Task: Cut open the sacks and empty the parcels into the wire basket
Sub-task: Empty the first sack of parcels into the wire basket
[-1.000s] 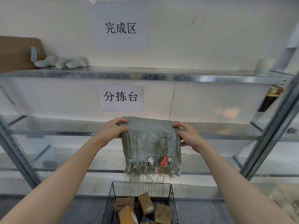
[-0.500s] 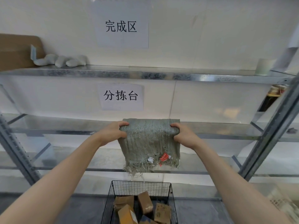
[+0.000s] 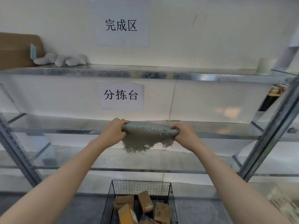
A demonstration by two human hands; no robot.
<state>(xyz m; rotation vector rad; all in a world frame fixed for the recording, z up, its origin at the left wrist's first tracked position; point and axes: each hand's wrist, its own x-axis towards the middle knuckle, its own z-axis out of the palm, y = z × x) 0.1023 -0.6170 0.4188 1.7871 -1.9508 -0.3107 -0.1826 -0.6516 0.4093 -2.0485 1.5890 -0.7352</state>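
A grey woven sack (image 3: pixel 146 135) is held up in front of the metal shelves, rolled into a tight horizontal bundle with its frayed edge hanging down. My left hand (image 3: pixel 113 132) grips the roll's left end and my right hand (image 3: pixel 184 135) grips its right end. Below, at the bottom middle, stands the black wire basket (image 3: pixel 140 185) with several brown cardboard parcels (image 3: pixel 144 202) inside.
A galvanised shelf unit (image 3: pixel 145 75) fills the view, with slanted uprights at left and right. On the top shelf lie a brown box (image 3: pixel 16 50), rolled pale sacks (image 3: pixel 61 59) and a white roll (image 3: pixel 264 66). Two paper signs hang on the wall.
The sack hung flat and long a second ago. Both hands have rolled it upward into a tight bundle, leaving only the frayed edge dangling.
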